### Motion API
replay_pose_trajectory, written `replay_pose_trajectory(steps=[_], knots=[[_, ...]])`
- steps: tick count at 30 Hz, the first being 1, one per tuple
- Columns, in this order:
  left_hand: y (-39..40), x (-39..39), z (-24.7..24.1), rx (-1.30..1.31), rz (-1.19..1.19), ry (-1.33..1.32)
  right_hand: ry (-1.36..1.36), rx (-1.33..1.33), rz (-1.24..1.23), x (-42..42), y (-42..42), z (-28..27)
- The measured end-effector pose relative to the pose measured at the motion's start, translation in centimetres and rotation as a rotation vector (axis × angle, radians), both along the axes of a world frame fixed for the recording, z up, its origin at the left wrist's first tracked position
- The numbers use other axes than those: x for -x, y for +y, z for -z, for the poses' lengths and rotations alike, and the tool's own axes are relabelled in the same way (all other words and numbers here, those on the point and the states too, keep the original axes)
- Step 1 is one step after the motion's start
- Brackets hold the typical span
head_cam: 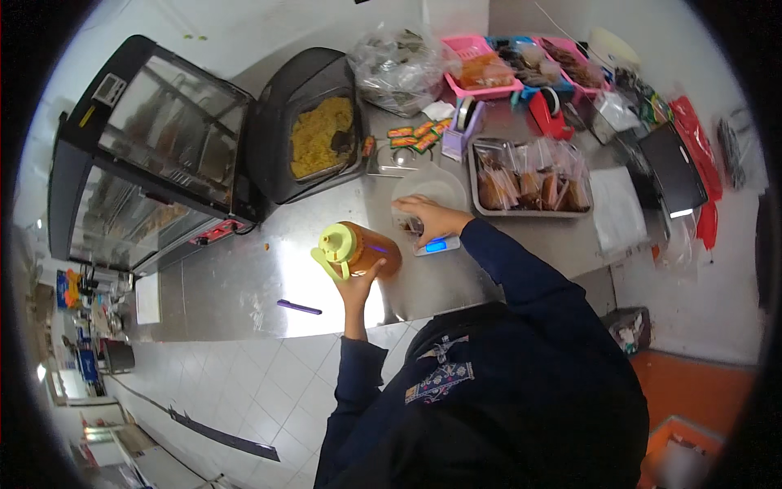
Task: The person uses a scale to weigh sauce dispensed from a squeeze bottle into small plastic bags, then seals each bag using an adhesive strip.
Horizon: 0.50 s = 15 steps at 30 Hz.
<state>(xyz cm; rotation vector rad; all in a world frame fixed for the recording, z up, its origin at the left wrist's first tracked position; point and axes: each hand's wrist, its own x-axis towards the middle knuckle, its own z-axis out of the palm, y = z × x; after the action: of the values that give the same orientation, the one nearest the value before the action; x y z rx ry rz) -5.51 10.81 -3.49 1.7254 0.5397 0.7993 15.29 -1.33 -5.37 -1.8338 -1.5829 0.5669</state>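
Note:
My left hand (pixel 359 288) grips a clear squeeze bottle (pixel 376 252) of orange-brown sauce. Its yellow-green spouted cap (pixel 338 242) tilts toward the left. My right hand (pixel 432 219) curves over a small digital scale (pixel 449 246) with a lit blue display. Between its thumb and fingers is what looks like a small clear plastic bag (pixel 404 221) with dark brown contents, partly hidden by the hand. Just behind that hand sits a translucent round bowl (pixel 437 183). To its right, a metal tray (pixel 531 214) holds several clear bags of brown sauce.
A purple pen (pixel 299 307) lies near the steel counter's (pixel 226 293) front edge. Left stand a glass display warmer (pixel 165 140) and a dark lidded bin (pixel 278 177) of yellow crumbs. Behind are tape dispensers (pixel 462 131), small packets (pixel 421 136) and pink baskets (pixel 489 91). Plastic bags (pixel 617 205) lie right.

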Motion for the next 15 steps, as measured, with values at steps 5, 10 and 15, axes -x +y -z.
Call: replay_pose_trajectory(steps=[5,10,15], knots=[[-0.6,0.3,1.3,-0.137,-0.086,0.044,-0.110,-0.022,0.151,1.0,-1.5,-0.2],[-0.8,0.6,0.9,-0.119,0.005,-0.033,0.107,0.036,0.258,2.3,-0.7,1.3],[-3.3,2.5,0.6,-0.166,-0.139,-0.004,0.090,-0.206,0.466,2.4,-1.3,2.2]])
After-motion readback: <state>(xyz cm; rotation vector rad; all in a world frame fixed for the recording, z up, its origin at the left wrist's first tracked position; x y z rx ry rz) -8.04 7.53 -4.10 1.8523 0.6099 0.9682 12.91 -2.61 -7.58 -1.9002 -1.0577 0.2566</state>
